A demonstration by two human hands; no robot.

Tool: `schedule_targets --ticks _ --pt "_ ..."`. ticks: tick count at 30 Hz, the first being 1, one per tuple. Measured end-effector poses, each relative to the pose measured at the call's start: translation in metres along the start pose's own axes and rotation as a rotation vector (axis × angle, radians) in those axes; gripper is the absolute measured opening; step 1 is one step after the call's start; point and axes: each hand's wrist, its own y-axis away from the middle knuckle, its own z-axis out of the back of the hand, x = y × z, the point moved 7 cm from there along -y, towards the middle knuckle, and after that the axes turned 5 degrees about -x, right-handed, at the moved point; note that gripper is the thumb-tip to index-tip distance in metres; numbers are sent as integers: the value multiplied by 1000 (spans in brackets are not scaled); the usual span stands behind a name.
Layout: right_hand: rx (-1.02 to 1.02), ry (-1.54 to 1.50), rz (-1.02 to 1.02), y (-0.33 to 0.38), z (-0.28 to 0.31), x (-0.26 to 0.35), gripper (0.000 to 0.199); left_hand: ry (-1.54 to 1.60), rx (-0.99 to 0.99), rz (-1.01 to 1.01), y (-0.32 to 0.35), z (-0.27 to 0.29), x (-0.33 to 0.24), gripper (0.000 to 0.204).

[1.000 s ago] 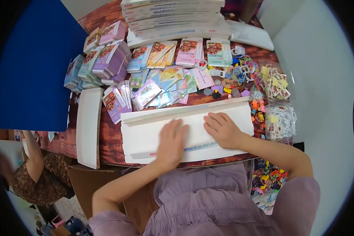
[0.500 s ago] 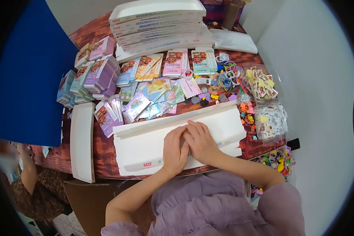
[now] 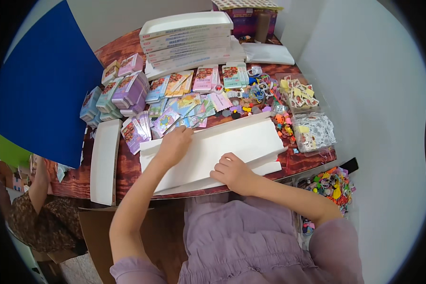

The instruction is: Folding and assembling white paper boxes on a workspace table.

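Observation:
A long white cardboard tray [image 3: 241, 139] lies in front of me at the table's near edge, its long walls standing up. My left hand [image 3: 176, 146] reaches across to the tray's far wall; its fingers are curled together there, and whatever is between them is hidden. At the near wall my right hand [image 3: 232, 174] has its fingers bent over the cardboard edge, thumb side toward the tray. Just past the far wall lie loose printed cards [image 3: 168, 119] and a fan of purple card packs [image 3: 136, 132], close to my left hand.
Several white trays [image 3: 187, 31] are stacked at the back, and another tray [image 3: 104, 163] lies left. Stacked card packs [image 3: 130, 90] stand beside a blue panel [image 3: 42, 90]. Small charms [image 3: 284, 123] and bagged stickers [image 3: 313, 131] lie right. Another person's arm [image 3: 39, 182] shows far left.
My hands have parted from their meeting place at the near wall. The left has moved up and left to the far wall; the right stays by the near wall, fingers more bent.

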Motion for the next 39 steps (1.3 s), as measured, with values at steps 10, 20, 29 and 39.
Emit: schedule_targets --ticks 10,20,29,39 --pt "-116 284 82 -9 71 -52 9 111 -232 184 90 13 -36 48" --pt "-29 140 -366 58 65 -21 42 27 -218 408 132 -14 -104 59" --pt "-94 146 -703 100 37 44 61 33 -280 229 170 -36 -150 69" --pt "-29 122 -496 108 64 46 44 120 -255 175 210 -23 -152 58"
